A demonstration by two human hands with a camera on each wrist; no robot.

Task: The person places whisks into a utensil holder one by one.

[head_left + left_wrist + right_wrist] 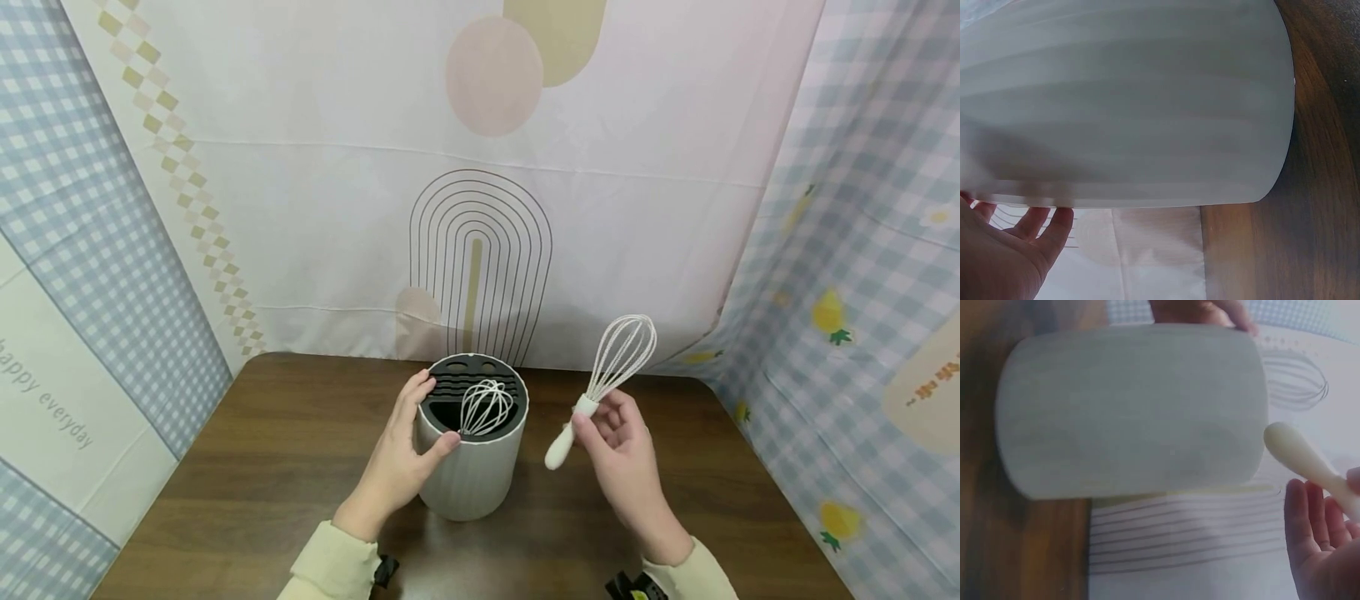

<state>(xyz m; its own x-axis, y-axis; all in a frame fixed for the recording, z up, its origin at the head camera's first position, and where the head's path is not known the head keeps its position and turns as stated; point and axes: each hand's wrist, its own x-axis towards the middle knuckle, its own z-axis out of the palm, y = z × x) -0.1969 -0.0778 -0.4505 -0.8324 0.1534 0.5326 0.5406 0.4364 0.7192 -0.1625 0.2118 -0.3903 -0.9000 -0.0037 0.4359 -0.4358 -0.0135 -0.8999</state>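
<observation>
A ribbed light-grey knife and utensil holder (468,475) with a black slotted top stands upright on the table. My left hand (401,462) holds it at the upper left, fingers at the rim and thumb across the front; the left wrist view shows the fingertips (1057,228) against its side. The wire head of one whisk (486,408) sticks up from the large front opening, its lower part hidden inside. To the right, my right hand (618,450) pinches a second white whisk (585,406) near the neck, wires up and handle (1297,450) pointing down-left, apart from the holder.
The brown wooden table (300,467) spreads around the holder. Behind it hangs a pale printed cloth (337,208), and blue checked cloths (862,250) close off both sides. The holder's top also has round holes and wavy slots.
</observation>
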